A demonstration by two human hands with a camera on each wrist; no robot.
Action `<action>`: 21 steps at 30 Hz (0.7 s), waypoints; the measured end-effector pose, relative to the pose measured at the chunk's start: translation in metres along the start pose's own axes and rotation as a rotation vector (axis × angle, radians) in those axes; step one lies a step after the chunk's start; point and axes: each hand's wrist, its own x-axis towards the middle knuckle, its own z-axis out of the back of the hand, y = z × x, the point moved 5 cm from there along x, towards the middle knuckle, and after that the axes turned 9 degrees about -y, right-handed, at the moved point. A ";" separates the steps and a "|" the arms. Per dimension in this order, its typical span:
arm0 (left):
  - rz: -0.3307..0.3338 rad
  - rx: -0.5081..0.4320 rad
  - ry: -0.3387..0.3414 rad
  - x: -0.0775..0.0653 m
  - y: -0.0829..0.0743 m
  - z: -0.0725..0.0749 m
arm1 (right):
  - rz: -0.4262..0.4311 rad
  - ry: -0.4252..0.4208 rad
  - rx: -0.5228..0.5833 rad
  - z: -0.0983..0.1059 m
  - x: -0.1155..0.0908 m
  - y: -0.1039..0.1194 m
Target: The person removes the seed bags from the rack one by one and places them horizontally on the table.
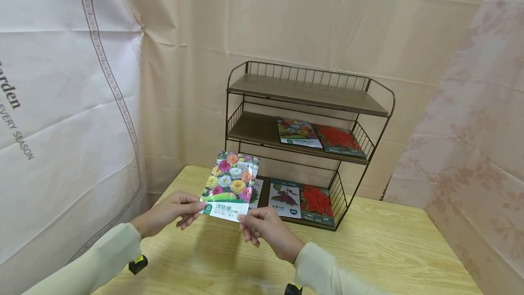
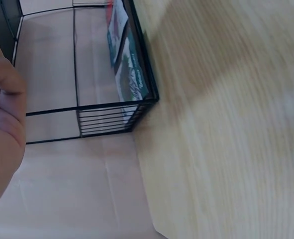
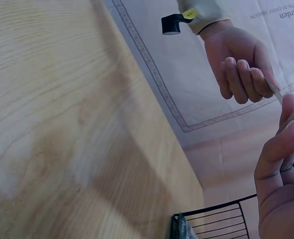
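A seed packet (image 1: 231, 181) printed with colourful flowers is held up in front of the rack, above the table. My left hand (image 1: 175, 211) pinches its lower left corner between thumb and finger. At the lower right corner my right hand (image 1: 270, 231) pinches the packet's white bottom strip. In the right wrist view the left hand (image 3: 244, 67) and right hand (image 3: 283, 174) face each other, with the packet seen nearly edge-on between them. Only part of the left hand (image 2: 5, 109) shows in the left wrist view, and the packet is hardly visible there.
A three-tier wire rack (image 1: 307, 92) with brown shelves stands at the back of the wooden table (image 1: 389, 240). Its middle shelf bears a mixed-flower packet (image 1: 299, 132) and a red-flower packet (image 1: 340, 140). On the bottom shelf lie a purple-leaf packet (image 1: 285, 198), another red-flower packet (image 1: 316, 204) and a partly hidden packet (image 1: 255, 193).
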 end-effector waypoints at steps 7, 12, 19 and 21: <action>0.038 0.006 -0.001 -0.008 0.011 0.003 | -0.027 0.005 0.018 -0.009 -0.002 -0.009; 0.061 0.019 0.005 -0.014 0.015 0.004 | -0.032 -0.004 0.024 -0.014 -0.001 -0.017; 0.079 0.039 0.003 -0.021 0.023 0.007 | -0.070 -0.016 0.050 -0.023 0.001 -0.029; 0.083 0.047 0.003 -0.023 0.026 0.008 | -0.082 -0.021 0.049 -0.026 0.002 -0.032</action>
